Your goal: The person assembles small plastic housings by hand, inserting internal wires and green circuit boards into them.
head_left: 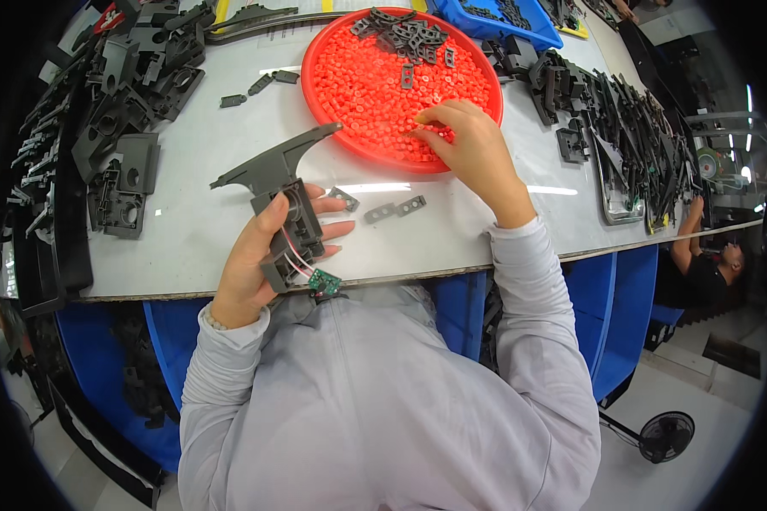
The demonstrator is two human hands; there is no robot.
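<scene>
My left hand (251, 247) is wrapped round a dark grey plastic housing (273, 175) with a long flared top, held tilted above the near part of the table. Red and white wires run down the housing to a small green circuit board (325, 283) hanging at its lower end. Over the right side of a round red tray (314, 95), my right hand (469, 145) pinches with thumb and forefinger among many small red plastic rings (375, 106). What sits between those fingertips is too small to make out. Dark grey slotted clips (413, 38) lie heaped at the tray's far side.
Small grey clips (396, 209) lie near the table's front edge, others (260, 84) left of the tray. Dark housings (132, 175) pile up at left; long dark parts (626, 128) fill a tray at right. A blue bin (520, 30) stands behind. Another person (707, 268) is at far right.
</scene>
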